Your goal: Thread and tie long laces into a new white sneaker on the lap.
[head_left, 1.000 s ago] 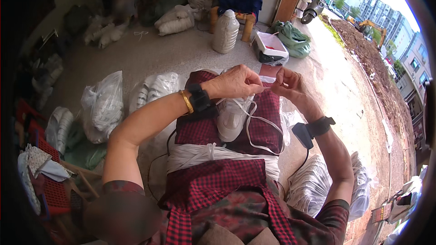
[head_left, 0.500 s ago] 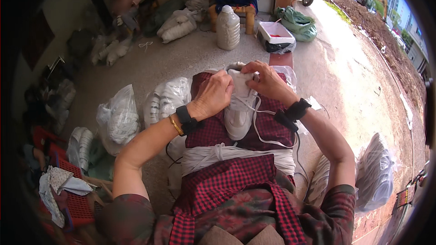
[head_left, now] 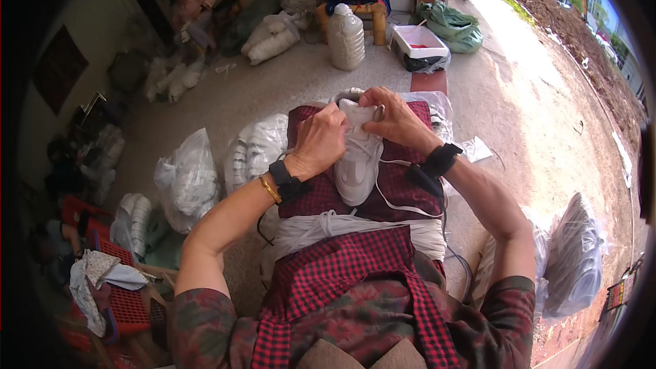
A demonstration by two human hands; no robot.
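Note:
A white shoe [head_left: 357, 164] lies on my lap, toe toward me, on a red checked cloth [head_left: 396, 191]. My left hand [head_left: 320, 142] grips the shoe's left side near the tongue. My right hand [head_left: 396, 117] pinches the top of the shoe at its far end, fingers closed on the upper and a white lace [head_left: 396, 199] that trails down to the right. A bundle of white laces [head_left: 328, 227] lies across my waist. Both wrists wear dark bands.
Clear bags of white shoes stand at my left [head_left: 188, 181] and right [head_left: 577, 256]. A large plastic jug [head_left: 346, 39], a white tub [head_left: 420, 42] and a green sack [head_left: 451, 27] sit ahead. A red crate [head_left: 119, 301] is at lower left.
My hands came down from pulling a lace at arm's length to the shoe on my lap. Both now close on the shoe's upper end.

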